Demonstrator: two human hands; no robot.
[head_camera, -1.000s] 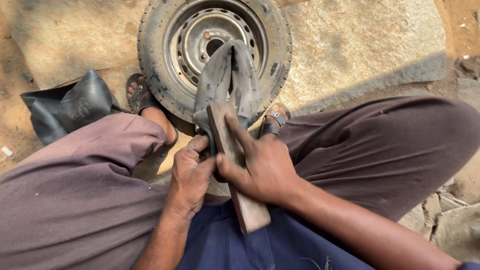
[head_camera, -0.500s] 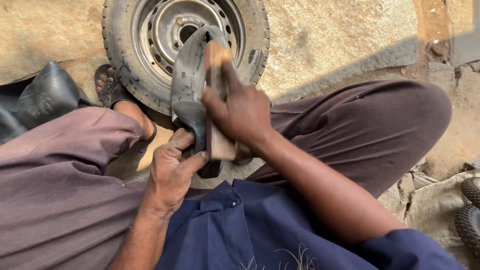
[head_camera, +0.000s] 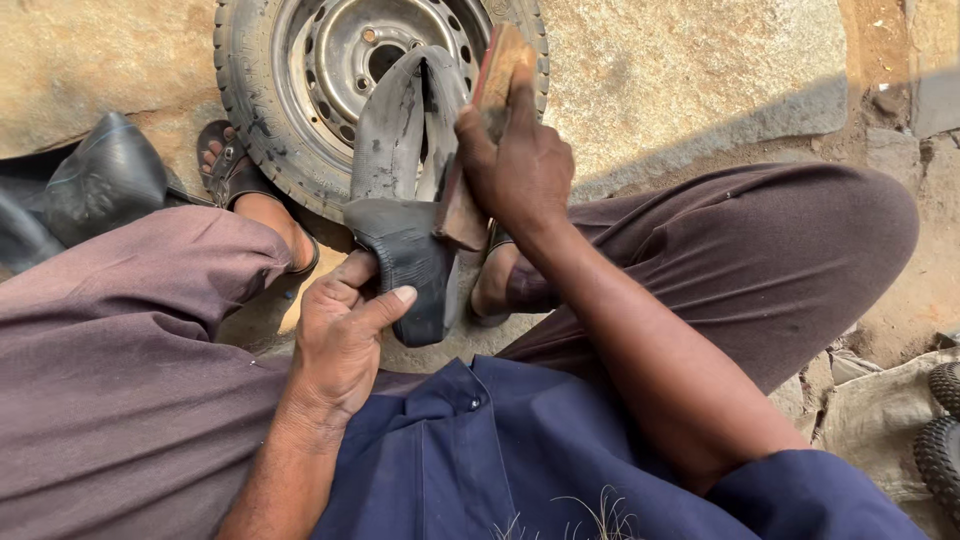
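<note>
A folded black rubber inner tube lies draped over my lap and up onto a small car wheel. My left hand grips the tube's near folded end, thumb on top. My right hand holds a flat wooden rasp block and presses it along the tube's right side, its far end reaching over the wheel rim.
The wheel with its steel rim lies flat on rough stone ground. My sandalled feet rest against the tyre. Another black inner tube lies at the left. A knobbly tyre and grey sacking sit at the right edge.
My right hand has pushed the wooden block forward along the tube, from near my lap up toward the wheel rim. My left hand keeps its grip on the tube's near end.
</note>
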